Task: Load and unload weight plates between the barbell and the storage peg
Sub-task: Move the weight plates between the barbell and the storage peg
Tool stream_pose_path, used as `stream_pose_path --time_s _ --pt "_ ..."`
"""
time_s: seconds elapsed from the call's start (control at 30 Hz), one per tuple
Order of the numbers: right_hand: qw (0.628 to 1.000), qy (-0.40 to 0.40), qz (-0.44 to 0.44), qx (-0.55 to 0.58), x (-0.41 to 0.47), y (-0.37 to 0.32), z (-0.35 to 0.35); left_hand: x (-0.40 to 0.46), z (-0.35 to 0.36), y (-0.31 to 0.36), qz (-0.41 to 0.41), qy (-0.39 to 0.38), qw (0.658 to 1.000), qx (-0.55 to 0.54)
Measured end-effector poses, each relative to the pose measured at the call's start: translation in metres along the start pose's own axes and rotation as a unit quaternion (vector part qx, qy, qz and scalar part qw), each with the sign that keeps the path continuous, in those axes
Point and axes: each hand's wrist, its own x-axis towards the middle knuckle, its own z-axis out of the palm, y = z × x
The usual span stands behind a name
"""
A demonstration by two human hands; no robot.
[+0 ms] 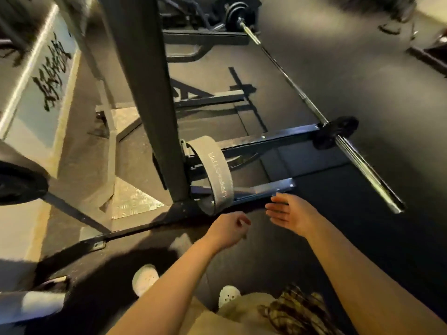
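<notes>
A long steel barbell [300, 93] lies across the rack's arms, running from the far top to the near right. A small black plate [335, 132] sits on its near sleeve [367, 170], whose outer length is bare. Black plates [235, 14] are on the far end. A large black plate [20, 182] hangs at the left edge, partly cut off. My left hand [227, 229] hovers below the rack's base with fingers curled and nothing in it. My right hand [291, 213] is held flat and empty, fingers apart, short of the near sleeve.
The rack's dark upright [150, 93] rises in the middle, with a grey lifting belt [215, 172] looped at its foot. Base rails [135, 232] run along the black rubber floor. My white shoes [145, 279] stand below. A wall with black lettering [53, 71] is at left.
</notes>
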Motion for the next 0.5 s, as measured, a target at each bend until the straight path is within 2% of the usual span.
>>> stream_pose_path --time_s 0.27,0.4,0.5 --pt "0.988 0.083 0.007 0.13 -0.013 -0.002 -0.125 0.053 0.067 0.101 0.146 -0.092 0.973 0.156" --pt "0.982 0.11 0.017 0.154 0.002 -0.01 -0.157 0.087 0.081 0.119 0.157 -0.136 0.962 0.175" --pt "0.982 0.111 0.016 0.149 0.02 -0.025 -0.176 0.126 0.09 0.126 0.147 -0.135 0.964 0.173"
